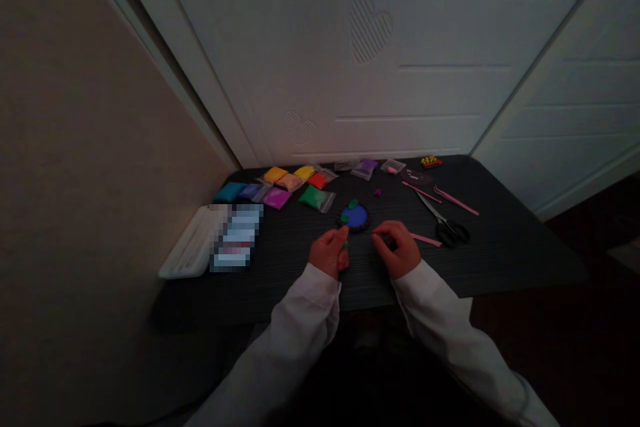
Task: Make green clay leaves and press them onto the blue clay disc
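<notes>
My left hand (330, 252) is closed near the front of the dark table, with a small piece of green clay (345, 245) showing at its fingers. To its right, my right hand (399, 250) is held in a pinch, thumb and forefinger close together; whatever is between the tips is too small to name. Just beyond both hands lies a round blue disc (356, 216) with a dark bumpy rim. Two green leaf-like pieces (353, 204) rest on its upper and left edge. A pink flat tool (425, 239) lies partly behind my right hand.
Packets of coloured clay, including a green packet (313, 197), line the back left. Black-handled scissors (451, 232), pink tweezers (456, 201) and a thin pink stick (423, 192) lie right. A white case (193, 243) and a blurred-out screen (237, 238) are left. A white panel (310, 67) stands behind.
</notes>
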The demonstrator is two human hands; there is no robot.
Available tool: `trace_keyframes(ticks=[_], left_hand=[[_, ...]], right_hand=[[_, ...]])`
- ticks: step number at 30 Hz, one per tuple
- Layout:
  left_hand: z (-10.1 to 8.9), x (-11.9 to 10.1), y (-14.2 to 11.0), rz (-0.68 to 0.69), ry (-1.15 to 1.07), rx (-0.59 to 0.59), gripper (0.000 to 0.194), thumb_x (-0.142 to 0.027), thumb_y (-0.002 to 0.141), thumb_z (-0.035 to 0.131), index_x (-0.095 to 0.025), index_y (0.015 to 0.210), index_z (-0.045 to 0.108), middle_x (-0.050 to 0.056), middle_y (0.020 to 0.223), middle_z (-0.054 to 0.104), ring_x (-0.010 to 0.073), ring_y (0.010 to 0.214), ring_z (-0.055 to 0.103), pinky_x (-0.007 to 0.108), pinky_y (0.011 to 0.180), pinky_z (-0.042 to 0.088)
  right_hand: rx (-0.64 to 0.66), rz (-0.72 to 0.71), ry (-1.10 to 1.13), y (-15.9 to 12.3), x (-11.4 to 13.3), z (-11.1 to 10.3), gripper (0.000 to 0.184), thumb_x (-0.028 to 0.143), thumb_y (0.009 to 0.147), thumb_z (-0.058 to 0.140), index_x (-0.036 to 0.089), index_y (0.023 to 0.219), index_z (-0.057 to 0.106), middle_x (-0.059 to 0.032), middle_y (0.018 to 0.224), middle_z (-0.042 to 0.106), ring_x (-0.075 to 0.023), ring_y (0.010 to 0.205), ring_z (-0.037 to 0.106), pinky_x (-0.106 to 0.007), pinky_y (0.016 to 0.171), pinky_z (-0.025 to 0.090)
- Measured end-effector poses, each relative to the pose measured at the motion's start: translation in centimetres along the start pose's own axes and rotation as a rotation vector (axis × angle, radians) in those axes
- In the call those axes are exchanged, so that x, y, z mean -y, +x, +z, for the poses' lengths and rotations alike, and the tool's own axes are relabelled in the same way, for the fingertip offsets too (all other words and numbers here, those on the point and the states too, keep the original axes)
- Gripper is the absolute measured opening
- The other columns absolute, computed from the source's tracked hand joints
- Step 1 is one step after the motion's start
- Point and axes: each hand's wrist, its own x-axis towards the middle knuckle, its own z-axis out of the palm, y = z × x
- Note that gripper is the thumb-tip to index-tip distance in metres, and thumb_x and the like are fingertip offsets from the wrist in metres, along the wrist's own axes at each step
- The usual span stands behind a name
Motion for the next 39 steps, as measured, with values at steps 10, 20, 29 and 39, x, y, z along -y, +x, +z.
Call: trace_keyframes(ticks=[10, 20, 29, 39], left_hand=[[0.2, 0.1, 0.1, 0.043, -0.009, 0.022, 0.041, -0.046, 0.066, 0.058, -0.017, 0.049, 0.034, -0.010, 0.028, 0.028, 0.0026, 0.023, 0.023, 0.017, 0.028, 0.017], [-0.1, 0.6, 0.6, 0.043, -0.040, -0.009, 0.031, -0.040, 0.063, 0.063, -0.017, 0.062, 0.042, -0.010, 0.040, 0.039, 0.0021, 0.030, 0.030, 0.015, 0.031, 0.026], [0.1, 0.5, 0.3, 0.027, -0.030, 0.046, 0.031, -0.048, 0.069, 0.053, -0.020, 0.070, 0.041, -0.012, 0.036, 0.027, 0.0022, 0.026, 0.021, 0.014, 0.028, 0.020], [-0.1, 0.7, 0.4, 0.022, 0.009, 0.027, 0.037, -0.048, 0.065, 0.058, -0.020, 0.063, 0.035, -0.012, 0.037, 0.032, 0.0027, 0.027, 0.026, 0.014, 0.028, 0.022]], right_hand=[[0.014, -0.066, -0.023, 0.3, 1.0, 0.3, 0.007, 0.018, 0.074, 0.050, 0.019, 0.079, 0.056, -0.0053, 0.081, 0.055, -0.0162, 0.079, 0.052, -0.032, 0.069, 0.044], [0.011, -0.145, -0.006, -0.3, 2.2, 0.5, 0.013, 0.016, 0.077, 0.047, 0.018, 0.087, 0.055, -0.0063, 0.082, 0.058, -0.0164, 0.078, 0.052, -0.033, 0.070, 0.044], [0.038, -0.167, -0.014, -0.1, 2.4, 1.2, 0.014, 0.017, 0.076, 0.048, 0.018, 0.086, 0.058, -0.0059, 0.080, 0.058, -0.0167, 0.078, 0.054, -0.032, 0.070, 0.045], [0.069, -0.197, 0.001, -0.7, 2.4, 1.2, 0.015, 0.022, 0.072, 0.054, 0.019, 0.085, 0.061, -0.0064, 0.082, 0.056, -0.0173, 0.080, 0.054, -0.033, 0.071, 0.047]])
